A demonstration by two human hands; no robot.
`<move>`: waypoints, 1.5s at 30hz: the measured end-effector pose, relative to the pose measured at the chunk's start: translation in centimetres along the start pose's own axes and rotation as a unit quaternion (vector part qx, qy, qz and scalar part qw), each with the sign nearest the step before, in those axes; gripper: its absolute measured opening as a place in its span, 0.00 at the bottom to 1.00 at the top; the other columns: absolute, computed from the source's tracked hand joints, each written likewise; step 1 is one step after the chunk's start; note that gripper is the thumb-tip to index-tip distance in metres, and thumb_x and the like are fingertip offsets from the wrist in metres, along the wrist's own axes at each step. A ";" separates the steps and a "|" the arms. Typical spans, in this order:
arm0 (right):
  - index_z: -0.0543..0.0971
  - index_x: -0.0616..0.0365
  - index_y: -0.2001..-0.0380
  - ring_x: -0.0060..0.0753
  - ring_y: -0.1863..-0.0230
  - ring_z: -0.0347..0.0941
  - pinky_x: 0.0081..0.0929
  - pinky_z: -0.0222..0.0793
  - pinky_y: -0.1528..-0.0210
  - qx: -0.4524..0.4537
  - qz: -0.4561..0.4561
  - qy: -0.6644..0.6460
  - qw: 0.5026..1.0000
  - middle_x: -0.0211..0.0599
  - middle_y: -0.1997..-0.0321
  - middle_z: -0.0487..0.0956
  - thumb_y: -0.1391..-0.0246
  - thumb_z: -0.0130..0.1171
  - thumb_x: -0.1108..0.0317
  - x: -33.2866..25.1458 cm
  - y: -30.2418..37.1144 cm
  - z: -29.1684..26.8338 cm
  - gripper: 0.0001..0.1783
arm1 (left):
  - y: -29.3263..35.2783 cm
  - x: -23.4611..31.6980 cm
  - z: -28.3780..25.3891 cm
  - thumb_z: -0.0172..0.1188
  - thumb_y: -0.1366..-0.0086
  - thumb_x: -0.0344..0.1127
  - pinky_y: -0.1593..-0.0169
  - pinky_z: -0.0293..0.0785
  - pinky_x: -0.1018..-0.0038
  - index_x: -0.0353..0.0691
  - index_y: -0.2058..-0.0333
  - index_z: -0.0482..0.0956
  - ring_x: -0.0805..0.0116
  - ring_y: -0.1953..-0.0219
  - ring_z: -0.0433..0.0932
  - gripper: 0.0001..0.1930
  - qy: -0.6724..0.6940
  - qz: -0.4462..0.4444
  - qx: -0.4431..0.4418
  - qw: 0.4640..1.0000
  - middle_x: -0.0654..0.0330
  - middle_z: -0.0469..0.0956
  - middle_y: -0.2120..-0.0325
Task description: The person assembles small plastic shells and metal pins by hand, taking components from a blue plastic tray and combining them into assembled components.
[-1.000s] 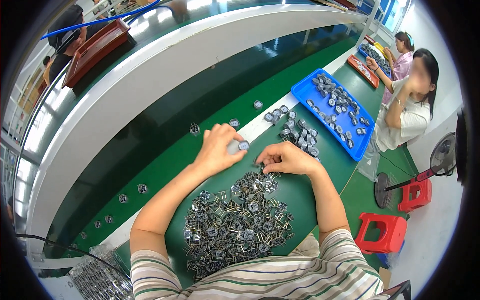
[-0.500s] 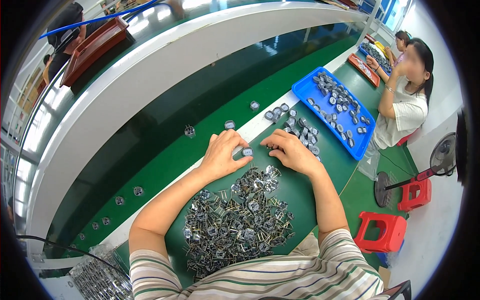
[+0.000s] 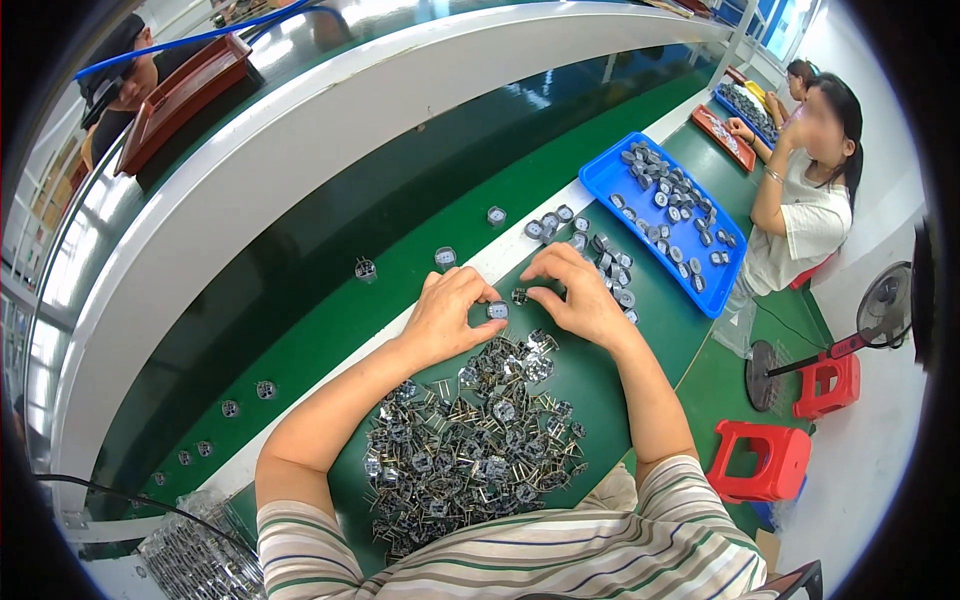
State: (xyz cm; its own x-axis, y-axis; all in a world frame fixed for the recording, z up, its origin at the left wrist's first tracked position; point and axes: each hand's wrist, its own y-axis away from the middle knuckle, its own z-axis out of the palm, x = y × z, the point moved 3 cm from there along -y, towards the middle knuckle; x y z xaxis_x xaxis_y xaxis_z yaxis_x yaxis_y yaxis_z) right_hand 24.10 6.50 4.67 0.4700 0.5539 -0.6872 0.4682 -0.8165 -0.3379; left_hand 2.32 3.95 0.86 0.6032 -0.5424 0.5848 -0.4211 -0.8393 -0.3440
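Between the thumb and fingers of my left hand [image 3: 447,312] is a small grey round plug-like housing [image 3: 497,311], its pale face turned up. My right hand [image 3: 578,297] has thumb and forefinger apart. Just off its thumb tip is a small dark part with metal pins [image 3: 519,296], apparently on the table. Below both hands a large heap of similar pinned parts [image 3: 470,450] spreads toward my body. Beyond my right hand, several grey round housings [image 3: 603,256] lie in a loose pile, partly hidden by that hand.
A green conveyor belt [image 3: 310,335] with spaced parts runs along the left. A blue tray [image 3: 640,215] of grey housings stands to the right, near a seated person [image 3: 815,190]. Red stools [image 3: 762,460] and a fan [image 3: 885,310] are on the right. Another person is across the belt.
My right thumb and forefinger have spread apart, leaving the pinned part visible between the hands. Parts on the belt have shifted toward the lower left. The person across the belt has turned their head.
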 end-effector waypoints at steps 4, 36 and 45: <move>0.82 0.52 0.70 0.38 0.57 0.72 0.38 0.60 0.53 0.052 -0.052 0.226 0.971 0.33 0.66 0.77 0.51 0.75 0.68 -0.5 0.3 0.9 0.09 | -0.1 0.1 0.0 0.78 0.45 0.41 0.50 0.64 0.65 0.47 0.61 0.83 0.63 0.57 0.77 0.15 0.003 0.004 0.006 1.000 0.64 0.78 0.65; 0.85 0.55 0.57 0.42 0.44 0.71 0.38 0.64 0.38 -0.262 -0.053 -0.023 0.963 0.32 0.54 0.80 0.44 0.71 0.71 -0.7 0.9 1.7 0.11 | -1.6 -4.1 -5.7 0.75 0.44 0.43 0.47 0.68 0.60 0.43 0.63 0.86 0.60 0.53 0.79 0.14 -0.016 -0.139 0.079 0.987 0.61 0.81 0.63; 0.84 0.55 0.62 0.40 0.47 0.70 0.39 0.64 0.39 -0.245 -0.060 -0.002 0.968 0.31 0.56 0.77 0.47 0.73 0.69 -1.1 1.0 2.5 0.10 | -0.2 -8.6 -7.7 0.75 0.40 0.45 0.40 0.66 0.60 0.41 0.55 0.85 0.59 0.48 0.78 0.19 -0.136 -0.250 0.025 0.958 0.59 0.79 0.58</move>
State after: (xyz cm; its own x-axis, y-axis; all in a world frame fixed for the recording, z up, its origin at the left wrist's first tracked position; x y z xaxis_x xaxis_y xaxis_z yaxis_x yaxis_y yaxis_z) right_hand 22.19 4.68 3.54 0.3879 0.6381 -0.6651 0.8184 -0.5704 -0.0700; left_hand -8.01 9.02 1.57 0.8784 -0.0556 0.4748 -0.0038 -0.9940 -0.1092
